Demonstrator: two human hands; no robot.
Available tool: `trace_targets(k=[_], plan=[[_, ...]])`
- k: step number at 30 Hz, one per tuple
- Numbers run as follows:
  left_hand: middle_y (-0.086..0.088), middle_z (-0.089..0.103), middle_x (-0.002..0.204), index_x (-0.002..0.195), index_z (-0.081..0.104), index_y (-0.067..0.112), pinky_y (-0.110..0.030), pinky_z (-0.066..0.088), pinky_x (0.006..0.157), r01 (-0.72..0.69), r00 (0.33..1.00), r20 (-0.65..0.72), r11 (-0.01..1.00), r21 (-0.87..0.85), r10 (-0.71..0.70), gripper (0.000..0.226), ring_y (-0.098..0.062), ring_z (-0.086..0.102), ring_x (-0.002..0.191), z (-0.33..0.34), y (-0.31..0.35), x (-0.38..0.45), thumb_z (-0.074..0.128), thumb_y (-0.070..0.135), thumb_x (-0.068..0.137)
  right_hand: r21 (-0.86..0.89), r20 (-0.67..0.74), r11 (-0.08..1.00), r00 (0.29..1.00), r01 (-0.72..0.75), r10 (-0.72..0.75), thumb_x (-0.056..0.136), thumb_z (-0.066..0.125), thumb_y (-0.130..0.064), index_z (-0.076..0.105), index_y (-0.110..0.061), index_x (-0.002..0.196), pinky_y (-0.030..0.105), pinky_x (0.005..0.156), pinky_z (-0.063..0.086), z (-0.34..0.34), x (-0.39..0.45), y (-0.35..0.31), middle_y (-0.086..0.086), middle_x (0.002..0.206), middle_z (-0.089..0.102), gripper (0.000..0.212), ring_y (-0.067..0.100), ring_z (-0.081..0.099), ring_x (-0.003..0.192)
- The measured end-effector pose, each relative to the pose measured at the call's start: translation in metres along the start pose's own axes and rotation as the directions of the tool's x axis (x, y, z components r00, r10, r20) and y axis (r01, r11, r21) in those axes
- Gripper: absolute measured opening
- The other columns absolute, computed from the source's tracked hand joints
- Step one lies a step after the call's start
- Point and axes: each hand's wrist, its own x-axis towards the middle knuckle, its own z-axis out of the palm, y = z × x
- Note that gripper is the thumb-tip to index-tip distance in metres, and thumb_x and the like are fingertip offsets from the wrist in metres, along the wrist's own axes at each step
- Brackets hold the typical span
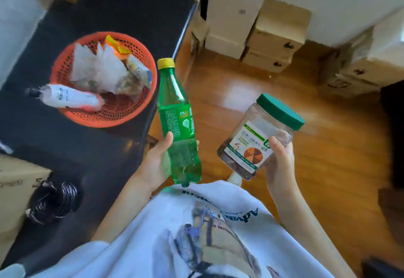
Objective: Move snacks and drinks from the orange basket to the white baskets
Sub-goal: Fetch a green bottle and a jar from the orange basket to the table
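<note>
My left hand grips a green soda bottle with a yellow cap by its lower half, holding it upright past the table's right edge. My right hand holds a clear snack jar with a green lid, tilted to the right over the wooden floor. The orange basket sits on the black table to the left. It holds clear snack bags and a white bottle lying across its front rim. No white basket is in view.
Cardboard boxes are stacked on the wooden floor against the far wall and at the right. Another box stands at the near left beside a dark bundle of cord. A dark piece of furniture is at the right edge.
</note>
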Motion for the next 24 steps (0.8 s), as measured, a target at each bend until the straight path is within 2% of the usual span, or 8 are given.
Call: trace_targets(k=[2,5,9,13,15,17,20,24], plan=[[-0.008,0.075,0.088,0.106,0.061,0.005,-0.028,0.058,0.070,0.047,0.998,0.042,0.990,0.131,-0.053,0.100,-0.017,0.071,0.080,0.024,-0.010,0.007,0.083,0.065,0.030,0.054,-0.098,0.998,0.995,0.026,-0.021,0.070,0.058,-0.032,0.043,-0.021,0.125,0.035,0.078,0.053,-0.033,-0.019,0.003,0.001,0.113,0.063,0.058,0.015,0.065,0.098],[-0.005,0.075,0.085,0.104,0.062,0.011,-0.028,0.058,0.068,0.076,0.984,0.129,0.952,0.298,-0.119,0.094,-0.016,0.071,0.078,0.065,-0.033,0.017,0.080,0.069,0.032,0.129,-0.261,0.989,0.965,0.072,-0.036,0.073,0.056,-0.033,0.044,-0.025,0.119,0.033,0.076,0.051,-0.089,-0.053,0.010,-0.003,0.105,0.064,0.048,0.014,0.064,0.095],[-0.007,0.072,0.091,0.117,0.055,0.012,-0.029,0.056,0.066,0.059,0.953,0.236,0.876,0.478,-0.192,0.097,-0.017,0.070,0.081,0.133,-0.080,0.025,0.079,0.067,0.042,0.206,-0.422,0.969,0.906,0.139,-0.040,0.075,0.055,-0.034,0.042,-0.026,0.121,0.032,0.076,0.050,-0.167,-0.106,0.023,-0.001,0.110,0.061,0.048,0.017,0.062,0.100],[-0.005,0.068,0.099,0.128,0.047,0.014,-0.030,0.055,0.067,0.059,0.907,0.300,0.796,0.602,-0.295,0.102,-0.017,0.069,0.085,0.212,-0.153,0.024,0.078,0.066,0.046,0.222,-0.550,0.952,0.833,0.209,-0.055,0.079,0.054,-0.031,0.046,-0.036,0.119,0.046,0.091,0.049,-0.251,-0.161,0.037,0.006,0.127,0.057,0.041,0.022,0.058,0.114],[-0.002,0.068,0.101,0.127,0.047,0.019,-0.030,0.055,0.069,0.072,0.876,0.323,0.759,0.647,-0.359,0.098,-0.018,0.069,0.089,0.253,-0.198,0.020,0.078,0.065,0.047,0.217,-0.624,0.945,0.779,0.243,-0.057,0.080,0.054,-0.029,0.048,-0.041,0.117,0.053,0.097,0.046,-0.297,-0.191,0.046,0.007,0.130,0.055,0.040,0.024,0.056,0.118],[0.001,0.069,0.100,0.122,0.051,0.024,-0.031,0.055,0.070,0.069,0.843,0.345,0.719,0.691,-0.412,0.092,-0.018,0.069,0.091,0.287,-0.238,0.017,0.078,0.065,0.045,0.222,-0.686,0.939,0.726,0.264,-0.042,0.079,0.055,-0.030,0.046,-0.039,0.120,0.056,0.098,0.045,-0.338,-0.218,0.056,0.008,0.131,0.055,0.043,0.024,0.056,0.118],[0.005,0.071,0.096,0.115,0.055,0.030,-0.031,0.056,0.070,0.068,0.790,0.360,0.654,0.753,-0.496,0.083,-0.017,0.069,0.091,0.335,-0.291,0.009,0.079,0.064,0.043,0.228,-0.747,0.927,0.665,0.299,-0.031,0.078,0.056,-0.035,0.042,-0.041,0.126,0.049,0.097,0.048,-0.392,-0.256,0.070,0.003,0.134,0.053,0.050,0.019,0.056,0.120],[0.002,0.071,0.100,0.124,0.050,0.024,-0.030,0.056,0.068,0.055,0.719,0.361,0.566,0.823,-0.594,0.093,-0.017,0.070,0.091,0.385,-0.339,0.002,0.078,0.064,0.045,0.284,-0.810,0.890,0.586,0.357,0.024,0.075,0.059,-0.042,0.042,-0.050,0.118,0.034,0.087,0.055,-0.441,-0.292,0.086,-0.006,0.130,0.056,0.046,0.010,0.060,0.114]])
